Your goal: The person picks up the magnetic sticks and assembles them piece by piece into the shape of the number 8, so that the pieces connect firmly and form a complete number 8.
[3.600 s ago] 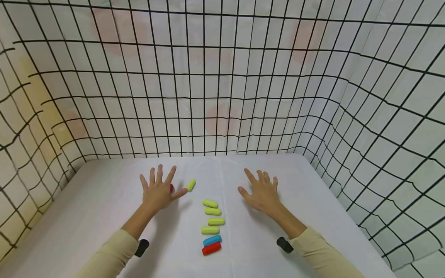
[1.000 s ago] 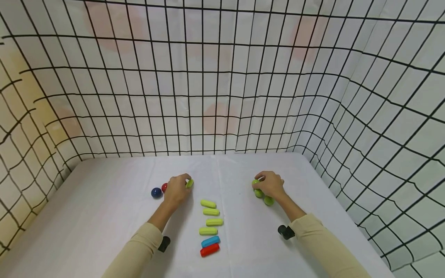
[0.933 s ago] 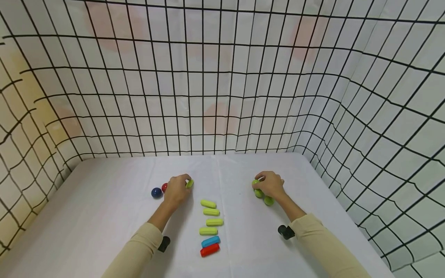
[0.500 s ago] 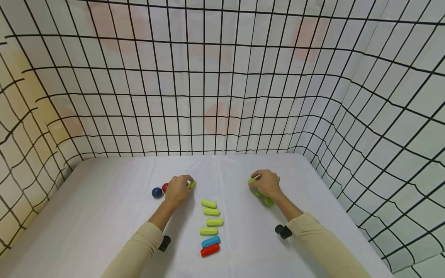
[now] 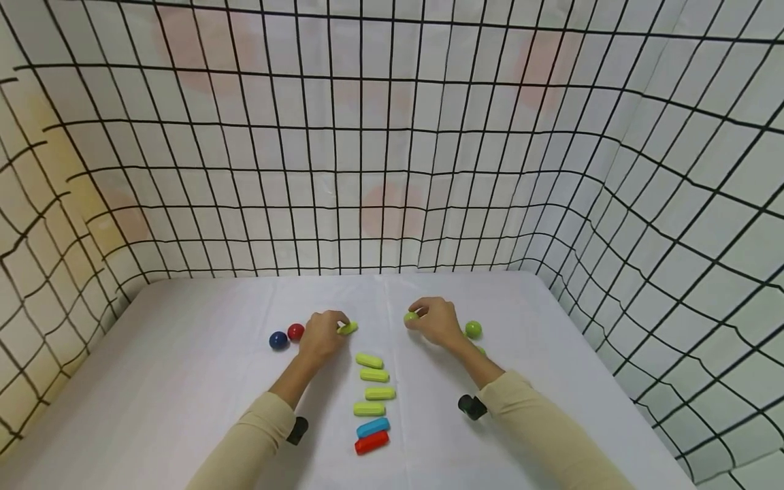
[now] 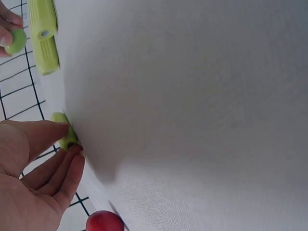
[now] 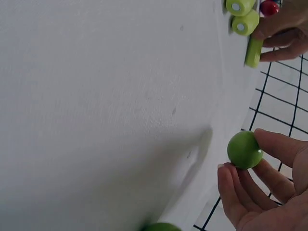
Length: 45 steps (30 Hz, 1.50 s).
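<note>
My left hand (image 5: pixel 322 335) pinches a short yellow-green toy rod (image 5: pixel 348 329) between thumb and fingers, close over the white table. In the left wrist view the rod (image 6: pixel 64 129) lies tilted, with a dark end near the fingers. My right hand (image 5: pixel 437 322) holds a green ball (image 5: pixel 411 317) by thumb and fingertips, in the air in the right wrist view, where the ball (image 7: pixel 244 150) shows smooth and glossy. A gap separates the ball from the held rod. A red ball (image 5: pixel 296 332) and a dark blue ball (image 5: pixel 278 340) lie left of my left hand.
Several yellow-green rods (image 5: pixel 380 393) lie in a column mid-table, with a blue rod (image 5: pixel 373 427) and a red rod (image 5: pixel 371 443) nearest me. Another green ball (image 5: pixel 474 329) rests right of my right hand; one more (image 5: pixel 481 351) is partly hidden. Black netting (image 5: pixel 380 170) encloses the table.
Both hands were spread with fingers out, then gripped the rod and a green ball. My right hand has carried its ball left, away from the other green balls. My left hand shifted slightly right, turning the rod.
</note>
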### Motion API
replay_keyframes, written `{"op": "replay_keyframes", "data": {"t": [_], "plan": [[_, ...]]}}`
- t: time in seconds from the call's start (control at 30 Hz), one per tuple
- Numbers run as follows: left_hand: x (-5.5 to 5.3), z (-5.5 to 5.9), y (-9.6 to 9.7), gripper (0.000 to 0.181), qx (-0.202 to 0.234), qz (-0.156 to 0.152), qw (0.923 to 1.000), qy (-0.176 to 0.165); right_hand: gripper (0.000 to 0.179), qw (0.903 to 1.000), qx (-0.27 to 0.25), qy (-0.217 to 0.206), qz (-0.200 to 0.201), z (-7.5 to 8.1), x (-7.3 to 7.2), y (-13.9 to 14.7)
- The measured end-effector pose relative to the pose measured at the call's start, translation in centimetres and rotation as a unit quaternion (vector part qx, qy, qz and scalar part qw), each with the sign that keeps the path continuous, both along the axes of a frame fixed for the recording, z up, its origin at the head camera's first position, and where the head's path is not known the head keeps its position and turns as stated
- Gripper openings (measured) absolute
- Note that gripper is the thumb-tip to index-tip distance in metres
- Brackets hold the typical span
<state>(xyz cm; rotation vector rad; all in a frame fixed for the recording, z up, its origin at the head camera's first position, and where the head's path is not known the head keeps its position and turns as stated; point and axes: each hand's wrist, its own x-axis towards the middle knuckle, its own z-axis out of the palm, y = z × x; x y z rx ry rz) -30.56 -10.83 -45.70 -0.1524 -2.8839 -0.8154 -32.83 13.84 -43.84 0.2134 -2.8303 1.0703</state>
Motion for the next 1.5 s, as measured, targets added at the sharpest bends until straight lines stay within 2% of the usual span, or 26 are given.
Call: {"op": "replay_keyframes", "data": {"t": [0.4, 0.57, 0.9, 1.17, 1.5], "plan": [[-0.1, -0.2, 0.6, 0.022, 0.008, -0.007, 0.9999, 0.008, 0.023, 0.9996, -0.025, -0.002, 0.011, -1.3, -0.3, -2.8], [0.0, -0.2, 0.8, 0.025, 0.014, -0.011, 0.9998, 0.011, 0.023, 0.9989, -0.036, 0.01, 0.028, -1.8, -0.1, -3.7], [-0.2, -0.1, 1.3, 0.023, 0.02, -0.024, 0.9986, 0.042, 0.024, 0.9985, -0.044, 0.003, 0.032, -1.8, 0.2, -4.4], [-0.1, 0.1, 1.5, 0.022, 0.019, -0.019, 0.9994, 0.02, 0.025, 0.9983, -0.049, -0.001, 0.033, -2.3, -0.1, -4.4], [-0.1, 0.1, 1.8, 0.019, 0.023, -0.017, 0.9994, 0.017, 0.023, 0.9976, -0.057, 0.006, 0.04, -2.6, -0.3, -4.6]]}}
